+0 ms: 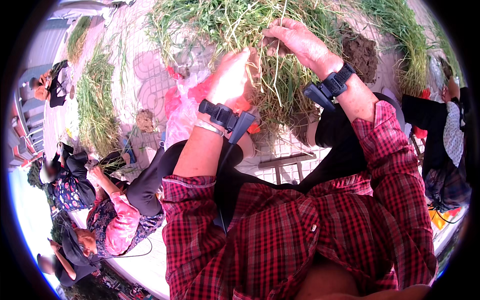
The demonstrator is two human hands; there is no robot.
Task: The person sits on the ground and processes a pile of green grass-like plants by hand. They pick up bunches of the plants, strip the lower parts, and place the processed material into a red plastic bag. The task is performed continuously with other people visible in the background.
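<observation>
My left hand (234,75), bright in the sun, is closed on thin grass stems just above the heap. Close to its right, my right hand (290,43) has its fingers bent around a long pale grass stem (278,71). Under and beyond both hands lies a large heap of green and yellowing cut grass (202,18), which reaches down between my feet. Pink and clear plastic bags (182,108) lie below my left hand. Both wrists wear black straps with a small device.
Clumps of soil lie on the paving at right (360,56) and left (145,120). More grass heaps stand at left (96,105) and right (408,48). Several people sit at left, among them a person in a pink-sleeved top (122,225); another person (446,138) sits at right. A wooden stool part (287,160) shows between my legs.
</observation>
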